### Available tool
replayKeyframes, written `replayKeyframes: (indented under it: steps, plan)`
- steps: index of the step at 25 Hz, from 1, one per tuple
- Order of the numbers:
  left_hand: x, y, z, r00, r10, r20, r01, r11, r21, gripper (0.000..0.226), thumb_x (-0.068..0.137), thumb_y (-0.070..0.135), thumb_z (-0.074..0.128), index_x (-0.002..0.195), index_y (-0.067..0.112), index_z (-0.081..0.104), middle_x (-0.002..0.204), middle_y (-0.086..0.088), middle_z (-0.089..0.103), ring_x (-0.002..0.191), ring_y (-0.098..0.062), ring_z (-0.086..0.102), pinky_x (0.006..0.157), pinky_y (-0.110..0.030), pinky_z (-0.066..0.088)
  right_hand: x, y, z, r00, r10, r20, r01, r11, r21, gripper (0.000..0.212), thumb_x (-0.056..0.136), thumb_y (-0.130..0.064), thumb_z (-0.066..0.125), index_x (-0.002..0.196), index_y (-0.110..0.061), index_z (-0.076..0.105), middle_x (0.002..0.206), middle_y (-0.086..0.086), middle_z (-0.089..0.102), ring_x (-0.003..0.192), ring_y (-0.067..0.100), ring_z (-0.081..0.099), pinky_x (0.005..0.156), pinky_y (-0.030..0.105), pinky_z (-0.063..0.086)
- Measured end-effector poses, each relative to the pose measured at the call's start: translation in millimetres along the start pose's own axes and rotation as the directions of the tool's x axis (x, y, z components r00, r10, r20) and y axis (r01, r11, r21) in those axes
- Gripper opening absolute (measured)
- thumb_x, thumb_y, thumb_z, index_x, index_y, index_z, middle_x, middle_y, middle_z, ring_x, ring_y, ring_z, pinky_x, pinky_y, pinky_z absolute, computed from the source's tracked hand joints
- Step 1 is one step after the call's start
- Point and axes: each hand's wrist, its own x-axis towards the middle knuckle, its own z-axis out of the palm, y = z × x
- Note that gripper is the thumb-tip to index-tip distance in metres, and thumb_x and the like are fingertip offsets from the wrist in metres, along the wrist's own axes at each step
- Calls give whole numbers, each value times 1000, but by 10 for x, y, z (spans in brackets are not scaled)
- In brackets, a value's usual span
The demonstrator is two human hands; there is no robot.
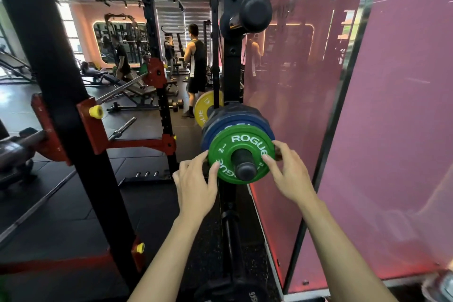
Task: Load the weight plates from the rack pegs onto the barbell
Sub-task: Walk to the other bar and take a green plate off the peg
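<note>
Meanwhile, at the storage peg [245, 164] of a black squat rack, a person is reaching with both hands for a small green plate [241, 154], the outermost disc on that peg. Nearest the camera, the left hand [196, 185] is coming in at the plate's left rim, fingers spread fairly wide and slightly bent, fingertips [215, 164] touching the edge and face. The right hand [289, 174] is doing the same at the right rim, its fingers curving round the edge with the thumb seemingly behind it. Neither hand is fully closed; both appear to be settling a two-sided pinch on the plate.

Done well, the step likely calls for an even grip on opposite rims, then a straight pull along the peg so the hole does not bind on the rubber end cap. The plate looks light and should slide off easily.

Just behind the green plate, a blue plate [220, 130] and darker discs are sitting on the same peg. Left of the peg, the barbell [122, 127] is lying across the red safety arms of the rack. Farther beyond the peg, a yellow plate [203, 108] is showing, and other gym-goers are training in the distance.
</note>
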Motion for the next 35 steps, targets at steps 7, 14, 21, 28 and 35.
replayKeyframes:
  steps: [7, 14, 21, 28, 35]
  plan:
    - [-69, 15, -229, 999, 37, -21, -40, 992, -117, 25, 94, 44, 60, 104, 21, 64, 90, 17, 57, 97, -15, 51, 83, -27, 22, -304, -140, -56, 993, 84, -88, -70, 987, 144, 27, 95, -32, 59, 121, -25, 53, 97, -5, 65, 84, 17, 60, 76, 34, 48]
    - [-393, 26, -479, 988, 152, -27, -155, 965, -212, 23, 92, 40, 63, 99, 19, 66, 91, 11, 61, 95, -16, 50, 88, -31, 27, -931, -482, -298, 985, 102, -138, -89, 991, 97, 20, 95, -25, 61, 112, -30, 53, 85, -10, 61, 79, 14, 58, 67, 20, 42]
    - [-708, 45, -1167, 975, 214, -55, -220, 957, -190, 22, 93, 42, 60, 97, 21, 66, 89, 20, 49, 95, -17, 48, 88, -31, 24, -1559, -1133, -391, 966, 80, -247, -86, 996, -12, 20, 97, -25, 58, 115, -23, 52, 80, -16, 54, 77, 20, 53, 67, 33, 39]
    - [-1269, -269, -2184, 972, 234, -35, -237, 959, -155, 21, 92, 41, 60, 95, 21, 66, 87, 22, 48, 95, -16, 48, 86, -30, 22, -2325, -1957, -217, 970, 79, -228, -79, 997, 9, 22, 97, -27, 56, 117, -21, 52, 82, -13, 55, 80, 22, 53, 68, 36, 40]
    - [-1605, -946, -3568, 992, 86, -94, -94, 992, -88, 21, 93, 44, 61, 99, 24, 66, 90, 19, 55, 97, -13, 47, 89, -25, 19, -2603, -3150, 332, 995, 36, -95, -25, 993, 113, 26, 95, -35, 56, 119, -27, 52, 90, -3, 62, 86, 20, 58, 69, 35, 42]
